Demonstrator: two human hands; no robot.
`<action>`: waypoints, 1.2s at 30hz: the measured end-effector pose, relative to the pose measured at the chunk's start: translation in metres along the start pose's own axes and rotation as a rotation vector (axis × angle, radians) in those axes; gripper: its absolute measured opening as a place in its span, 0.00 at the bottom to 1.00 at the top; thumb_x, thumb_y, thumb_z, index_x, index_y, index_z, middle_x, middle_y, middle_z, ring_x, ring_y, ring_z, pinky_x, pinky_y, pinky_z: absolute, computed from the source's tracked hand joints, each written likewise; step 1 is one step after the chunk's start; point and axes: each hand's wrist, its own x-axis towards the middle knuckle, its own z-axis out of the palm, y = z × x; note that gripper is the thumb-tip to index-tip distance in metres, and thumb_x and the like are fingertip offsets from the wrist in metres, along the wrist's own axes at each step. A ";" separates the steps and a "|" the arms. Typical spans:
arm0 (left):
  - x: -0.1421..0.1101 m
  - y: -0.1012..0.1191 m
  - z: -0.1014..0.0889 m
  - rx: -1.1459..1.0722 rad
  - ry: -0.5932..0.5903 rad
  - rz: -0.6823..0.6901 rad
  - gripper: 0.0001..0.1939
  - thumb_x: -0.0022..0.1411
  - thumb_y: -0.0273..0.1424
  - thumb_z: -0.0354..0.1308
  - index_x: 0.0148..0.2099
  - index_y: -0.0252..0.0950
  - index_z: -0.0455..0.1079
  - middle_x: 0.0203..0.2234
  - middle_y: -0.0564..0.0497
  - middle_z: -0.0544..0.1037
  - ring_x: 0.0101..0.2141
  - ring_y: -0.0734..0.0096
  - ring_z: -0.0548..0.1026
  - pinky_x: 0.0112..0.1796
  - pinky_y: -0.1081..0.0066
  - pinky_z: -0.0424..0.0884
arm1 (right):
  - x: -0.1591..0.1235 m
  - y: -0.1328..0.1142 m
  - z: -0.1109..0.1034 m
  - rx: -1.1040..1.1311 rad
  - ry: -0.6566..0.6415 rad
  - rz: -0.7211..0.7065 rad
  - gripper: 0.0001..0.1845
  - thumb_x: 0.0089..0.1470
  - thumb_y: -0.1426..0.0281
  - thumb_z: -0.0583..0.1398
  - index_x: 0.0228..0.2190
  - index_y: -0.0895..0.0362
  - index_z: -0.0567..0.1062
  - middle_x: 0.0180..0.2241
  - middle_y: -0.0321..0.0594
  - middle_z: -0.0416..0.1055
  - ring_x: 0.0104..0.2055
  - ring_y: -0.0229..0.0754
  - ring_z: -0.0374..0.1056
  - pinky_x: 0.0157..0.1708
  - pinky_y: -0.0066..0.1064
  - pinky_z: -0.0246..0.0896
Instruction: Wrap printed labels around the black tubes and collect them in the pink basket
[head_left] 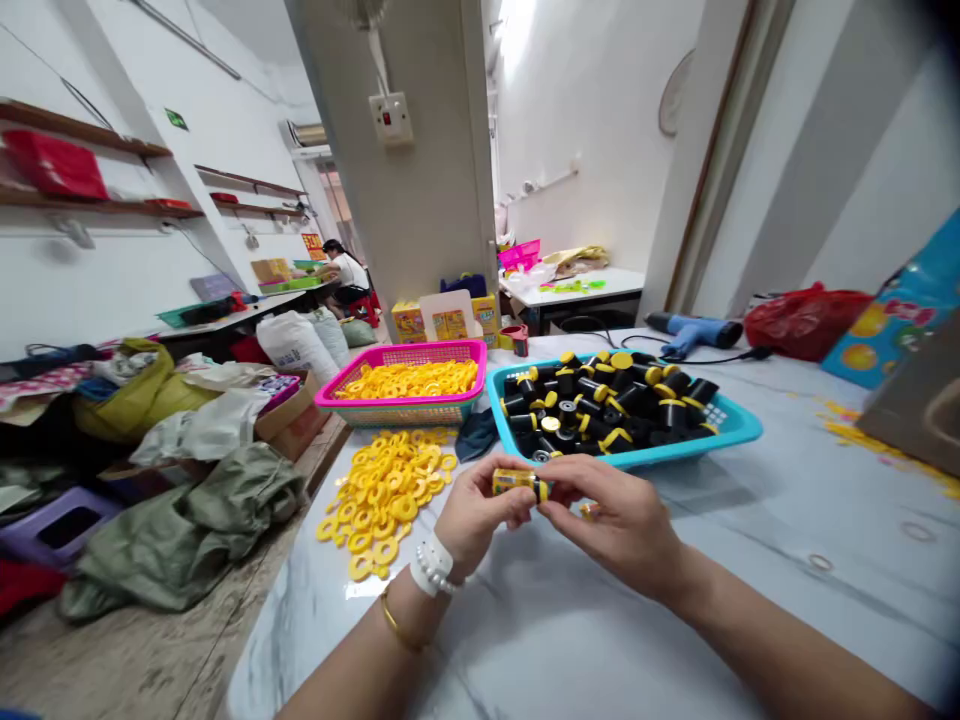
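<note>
Between both hands, above the near part of the table, is a small cylinder [514, 481] with a printed yellow label and a black-and-yellow end on the right. My left hand [480, 505] grips its labelled body, fingers closed around it. The fingertips of my right hand [619, 515] pinch its black-and-yellow end. A small orange-coloured item [590, 511] shows partly under the right hand; whether it is held, I cannot tell. Just beyond the hands, a blue basket [739, 428] holds many black cylinders [592, 390] with yellow ends. Loose yellow rings [386, 495] lie piled left of my left hand.
A pink basket [326, 398] of yellow rings stands behind the pile, a dark cloth [476, 434] beside it. Farther right are a blue heat-gun-shaped tool [694, 333], a red plastic bag [806, 322] and a cardboard box [915, 390]. Another person [349, 275] sits far left.
</note>
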 end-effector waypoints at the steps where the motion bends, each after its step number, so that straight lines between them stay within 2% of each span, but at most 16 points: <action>1: 0.000 0.000 -0.001 0.003 -0.016 -0.030 0.26 0.51 0.43 0.72 0.46 0.33 0.71 0.22 0.53 0.74 0.21 0.77 0.70 0.24 0.77 0.61 | -0.003 0.002 0.001 -0.004 0.039 -0.005 0.15 0.57 0.76 0.62 0.45 0.51 0.77 0.40 0.42 0.79 0.36 0.40 0.77 0.35 0.31 0.76; 4: 0.000 -0.001 -0.001 0.016 -0.067 -0.073 0.26 0.56 0.48 0.67 0.46 0.33 0.70 0.26 0.50 0.76 0.20 0.78 0.69 0.22 0.76 0.60 | -0.012 0.007 0.002 -0.017 0.060 -0.017 0.15 0.55 0.76 0.63 0.44 0.50 0.79 0.42 0.42 0.79 0.43 0.44 0.78 0.43 0.35 0.77; 6: 0.000 0.000 0.001 0.052 -0.073 -0.050 0.23 0.55 0.46 0.68 0.42 0.32 0.71 0.26 0.50 0.76 0.20 0.79 0.68 0.23 0.76 0.61 | -0.015 0.008 0.001 0.026 0.039 0.054 0.16 0.55 0.75 0.64 0.45 0.50 0.79 0.42 0.41 0.80 0.42 0.44 0.78 0.43 0.36 0.78; 9: -0.003 0.002 0.004 0.101 -0.058 0.014 0.20 0.54 0.40 0.71 0.42 0.33 0.73 0.25 0.53 0.75 0.21 0.79 0.68 0.25 0.76 0.64 | -0.018 0.006 0.002 0.171 0.051 0.256 0.16 0.54 0.72 0.65 0.45 0.52 0.78 0.41 0.41 0.80 0.38 0.43 0.79 0.40 0.35 0.79; 12: -0.006 0.003 0.006 0.166 -0.084 0.107 0.17 0.53 0.36 0.72 0.43 0.35 0.76 0.33 0.49 0.78 0.30 0.73 0.75 0.34 0.73 0.71 | -0.020 0.002 0.004 0.382 0.065 0.471 0.12 0.51 0.68 0.69 0.39 0.54 0.80 0.37 0.41 0.81 0.35 0.44 0.79 0.38 0.35 0.80; 15: -0.007 0.002 0.006 0.293 -0.112 0.210 0.13 0.56 0.33 0.70 0.44 0.36 0.78 0.39 0.47 0.79 0.39 0.68 0.77 0.43 0.70 0.72 | -0.020 0.002 0.007 0.563 0.029 0.649 0.13 0.48 0.64 0.71 0.35 0.56 0.82 0.32 0.41 0.82 0.31 0.44 0.79 0.34 0.35 0.80; 17: -0.007 0.001 0.005 0.346 -0.115 0.234 0.13 0.57 0.33 0.69 0.45 0.36 0.78 0.41 0.46 0.79 0.40 0.67 0.77 0.45 0.70 0.72 | -0.021 0.005 0.009 0.575 0.048 0.641 0.12 0.48 0.64 0.71 0.35 0.56 0.83 0.33 0.42 0.82 0.33 0.44 0.79 0.35 0.35 0.80; 19: -0.005 0.001 0.004 0.328 -0.105 0.195 0.19 0.57 0.35 0.69 0.50 0.36 0.75 0.40 0.46 0.79 0.38 0.68 0.77 0.42 0.71 0.73 | -0.023 0.008 0.010 0.496 0.105 0.524 0.12 0.49 0.66 0.70 0.39 0.53 0.83 0.40 0.43 0.80 0.40 0.44 0.78 0.39 0.36 0.80; 21: -0.003 0.002 0.003 0.285 -0.075 0.128 0.25 0.57 0.40 0.68 0.54 0.35 0.72 0.34 0.47 0.79 0.30 0.71 0.76 0.34 0.72 0.72 | -0.025 0.010 0.011 0.368 0.146 0.373 0.14 0.50 0.69 0.69 0.41 0.50 0.83 0.45 0.42 0.77 0.44 0.45 0.77 0.41 0.36 0.80; 24: -0.003 0.002 0.001 0.309 -0.036 0.081 0.23 0.57 0.46 0.67 0.46 0.33 0.73 0.25 0.51 0.75 0.23 0.74 0.71 0.27 0.74 0.67 | -0.027 0.010 0.011 0.231 0.150 0.252 0.15 0.50 0.71 0.69 0.41 0.47 0.83 0.42 0.41 0.78 0.42 0.44 0.76 0.43 0.37 0.78; 26: -0.005 0.000 0.001 0.410 -0.019 0.125 0.19 0.58 0.43 0.66 0.42 0.33 0.75 0.26 0.50 0.75 0.25 0.74 0.70 0.29 0.74 0.68 | -0.027 0.009 0.012 0.258 0.144 0.328 0.13 0.50 0.69 0.69 0.40 0.48 0.84 0.38 0.41 0.80 0.38 0.43 0.76 0.40 0.36 0.78; 30: -0.010 0.000 0.005 0.682 0.008 0.314 0.10 0.64 0.36 0.61 0.43 0.36 0.77 0.36 0.47 0.78 0.35 0.70 0.73 0.40 0.73 0.69 | -0.025 0.007 0.016 0.592 0.038 0.731 0.16 0.44 0.60 0.73 0.35 0.55 0.85 0.31 0.41 0.81 0.31 0.44 0.77 0.36 0.38 0.78; 32: -0.011 0.001 0.006 0.721 -0.015 0.346 0.09 0.64 0.35 0.61 0.41 0.36 0.77 0.37 0.46 0.78 0.38 0.68 0.74 0.42 0.72 0.69 | -0.024 0.007 0.017 0.715 -0.019 0.836 0.19 0.42 0.58 0.73 0.34 0.57 0.84 0.30 0.42 0.81 0.30 0.44 0.78 0.36 0.40 0.79; 34: -0.010 0.002 0.005 0.639 -0.005 0.316 0.11 0.63 0.38 0.62 0.42 0.36 0.76 0.36 0.47 0.77 0.36 0.69 0.74 0.39 0.73 0.69 | -0.024 0.008 0.018 0.697 0.006 0.777 0.17 0.44 0.59 0.72 0.35 0.57 0.84 0.31 0.42 0.81 0.32 0.44 0.78 0.37 0.40 0.79; 36: -0.006 0.002 0.002 0.490 0.034 0.233 0.19 0.61 0.45 0.63 0.46 0.36 0.71 0.32 0.49 0.76 0.29 0.73 0.73 0.31 0.74 0.68 | -0.025 0.010 0.018 0.561 0.091 0.601 0.14 0.47 0.63 0.71 0.37 0.54 0.83 0.36 0.42 0.81 0.37 0.44 0.77 0.39 0.38 0.78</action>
